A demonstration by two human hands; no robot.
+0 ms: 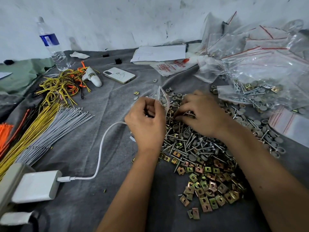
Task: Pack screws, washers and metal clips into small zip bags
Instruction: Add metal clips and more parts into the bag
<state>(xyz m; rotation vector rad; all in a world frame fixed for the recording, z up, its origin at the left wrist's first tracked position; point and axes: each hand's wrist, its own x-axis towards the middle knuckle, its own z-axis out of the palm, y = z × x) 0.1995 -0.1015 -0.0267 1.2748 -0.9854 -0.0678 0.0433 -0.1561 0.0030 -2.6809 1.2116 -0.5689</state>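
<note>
**Bag waiting beside the picking hand**

The left hand [147,119] is pinching a small zip bag [161,96], mouth rising just beyond its knuckles. The right hand [202,113], fingers curled, is gathering screws [187,143] from the pile beneath it on the tabletop [100,101]. The bag is lying immediately to that hand's left, nearly touching; metal clips [209,186] are lying nearer the wrists, washers [177,96] just beyond the fingertips.
</note>
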